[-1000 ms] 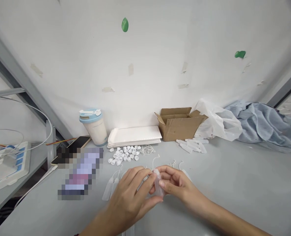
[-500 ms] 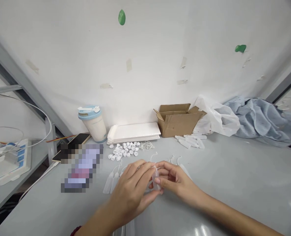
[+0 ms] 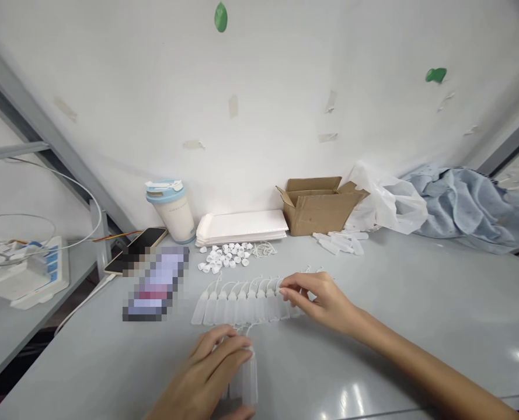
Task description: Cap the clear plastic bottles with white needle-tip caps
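Note:
At the bottom centre, my left hand (image 3: pixel 204 373) closes over a translucent plastic tube (image 3: pixel 251 382), fingertips at its top and thumb near its lower end. A thin white cord comes off that tube's top. Farther back lies a row of similar flat plastic tubes (image 3: pixel 233 310) with white cord loops at their necks. My right hand (image 3: pixel 318 298) reaches to the right part of this row, thumb and forefinger pinched at the neck of one tube; the fingers partly hide what they grip. More tubes lie under my left hand, mostly hidden.
Small white caps (image 3: pixel 226 256) and a heap of white cords (image 3: pixel 264 249) lie behind the row. Farther back stand white envelopes (image 3: pixel 246 224), a cardboard box (image 3: pixel 320 213), loose tubes (image 3: pixel 340 242), a plastic bag (image 3: pixel 388 204) and blue cloth (image 3: pixel 464 204). Left are a cup (image 3: pixel 171 216) and phones (image 3: pixel 156 286).
My hands have parted. The left has come down toward me with the tube they both held; the right has let go of it and moved to the row.

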Motion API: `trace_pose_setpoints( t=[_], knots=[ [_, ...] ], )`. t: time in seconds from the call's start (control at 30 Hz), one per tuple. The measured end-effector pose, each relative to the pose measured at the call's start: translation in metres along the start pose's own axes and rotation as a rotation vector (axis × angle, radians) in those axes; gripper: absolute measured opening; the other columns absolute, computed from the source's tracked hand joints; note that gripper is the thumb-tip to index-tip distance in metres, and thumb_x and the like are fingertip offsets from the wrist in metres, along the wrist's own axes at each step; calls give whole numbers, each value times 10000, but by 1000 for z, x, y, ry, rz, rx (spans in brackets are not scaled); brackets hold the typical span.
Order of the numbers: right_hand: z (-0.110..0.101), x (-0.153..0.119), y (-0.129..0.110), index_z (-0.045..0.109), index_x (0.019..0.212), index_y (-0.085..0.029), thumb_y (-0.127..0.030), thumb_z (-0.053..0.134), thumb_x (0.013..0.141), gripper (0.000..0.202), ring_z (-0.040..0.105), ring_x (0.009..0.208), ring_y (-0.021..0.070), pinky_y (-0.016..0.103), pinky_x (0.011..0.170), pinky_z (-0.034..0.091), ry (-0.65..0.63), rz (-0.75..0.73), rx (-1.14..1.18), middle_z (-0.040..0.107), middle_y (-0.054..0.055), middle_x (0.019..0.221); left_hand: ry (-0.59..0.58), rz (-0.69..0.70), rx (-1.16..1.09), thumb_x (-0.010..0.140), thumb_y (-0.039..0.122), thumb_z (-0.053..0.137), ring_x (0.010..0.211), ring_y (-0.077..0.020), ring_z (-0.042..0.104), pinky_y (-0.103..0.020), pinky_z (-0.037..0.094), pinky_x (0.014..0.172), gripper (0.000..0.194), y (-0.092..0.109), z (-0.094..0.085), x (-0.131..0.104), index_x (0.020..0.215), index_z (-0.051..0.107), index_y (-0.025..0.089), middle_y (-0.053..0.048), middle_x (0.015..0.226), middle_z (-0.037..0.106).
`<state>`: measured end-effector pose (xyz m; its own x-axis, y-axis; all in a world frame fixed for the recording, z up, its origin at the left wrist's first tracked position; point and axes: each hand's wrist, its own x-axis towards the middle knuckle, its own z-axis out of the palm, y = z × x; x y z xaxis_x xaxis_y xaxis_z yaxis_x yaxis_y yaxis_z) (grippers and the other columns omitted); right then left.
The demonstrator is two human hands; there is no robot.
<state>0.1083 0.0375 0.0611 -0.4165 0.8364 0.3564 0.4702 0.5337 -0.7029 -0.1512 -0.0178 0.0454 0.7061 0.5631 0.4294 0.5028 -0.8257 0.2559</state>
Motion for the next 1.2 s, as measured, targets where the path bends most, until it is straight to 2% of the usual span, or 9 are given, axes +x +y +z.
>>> trace_pose_setpoints(
  t=[0.2,0.37,0.5,0.67,0.9,1.2],
  knots=[
    [0,-1,1,628,869,-163,-269,448,924,216,523,513,103,217,493,406,0,-54,-80,637,23,647,57,54,-52,849,329,518,943,-255,563,-355,500,767,294,2,12,4,1090,527,163,-109,971,669],
    [0,-2,1,622,869,-168,-267,426,930,228,511,522,105,220,507,394,-3,-89,-97,626,23,653,23,87,-57,869,398,470,916,-255,554,-364,492,754,324,4,12,3,1066,535,149,-107,938,661],
    [1,-3,0,622,859,-166,-277,416,933,245,510,517,108,221,501,382,1,-95,-113,619,26,644,1,37,-13,837,307,538,966,-256,554,-353,498,792,270,2,11,3,1063,546,159,-94,992,658],
    [2,-2,0,619,864,-161,-261,410,933,242,496,508,108,223,494,373,-4,-116,-146,622,34,645,-68,-5,13,751,246,637,1027,-263,548,-341,508,841,313,0,7,8,1050,569,184,-70,1023,659],
    [0,-3,2,619,878,-165,-272,395,940,256,514,522,114,228,503,379,-10,-127,-167,632,40,660,-122,-55,28,688,165,635,1062,-275,538,-356,509,868,372,4,-6,14,1054,579,197,-71,1056,648],
    [-5,-2,7,610,870,-170,-254,400,940,236,536,530,121,237,511,386,13,-144,-223,647,41,674,-160,-46,34,663,162,653,1078,-285,522,-371,492,885,413,0,-5,16,1068,574,195,-81,1096,634]
  ],
)
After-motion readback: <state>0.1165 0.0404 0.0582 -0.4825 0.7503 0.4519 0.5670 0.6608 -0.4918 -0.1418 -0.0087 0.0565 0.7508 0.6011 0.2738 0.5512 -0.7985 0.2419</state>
